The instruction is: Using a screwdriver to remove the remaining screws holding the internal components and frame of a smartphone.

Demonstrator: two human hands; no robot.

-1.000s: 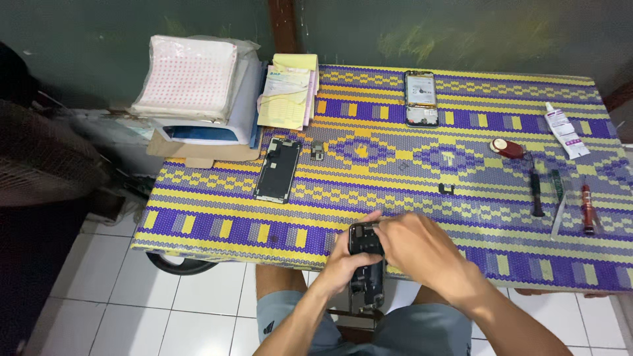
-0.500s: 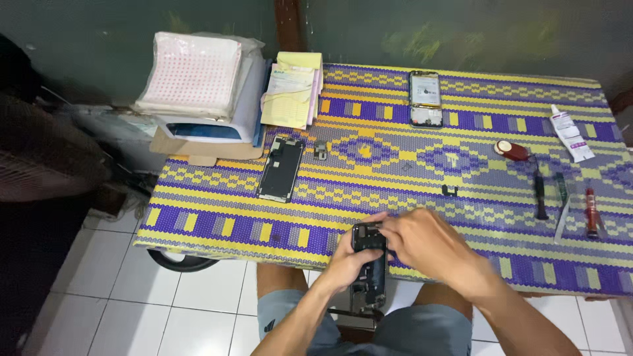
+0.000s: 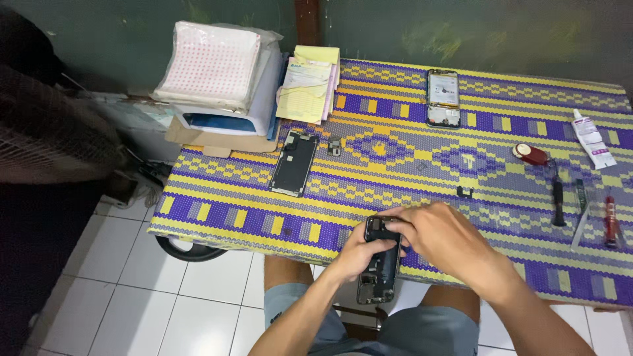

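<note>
phone chassis [image 3: 379, 267], opened and screenless, sits gripped in both my hands, left hand [image 3: 359, 254] and right hand [image 3: 438, 240], at the worktop [image 3: 395, 158] edge, its detached screen [image 3: 295, 163] lying apart, reassembly seemingly unfinished.

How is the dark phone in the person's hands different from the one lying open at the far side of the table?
The phone in the hands is gripped by the left hand and right hand at the near table edge, partly overhanging it; the far phone lies flat and untouched on the patterned mat. The held one looks dark inside; the far one shows a yellowish interior. Both are opened, slim rectangles.
</note>
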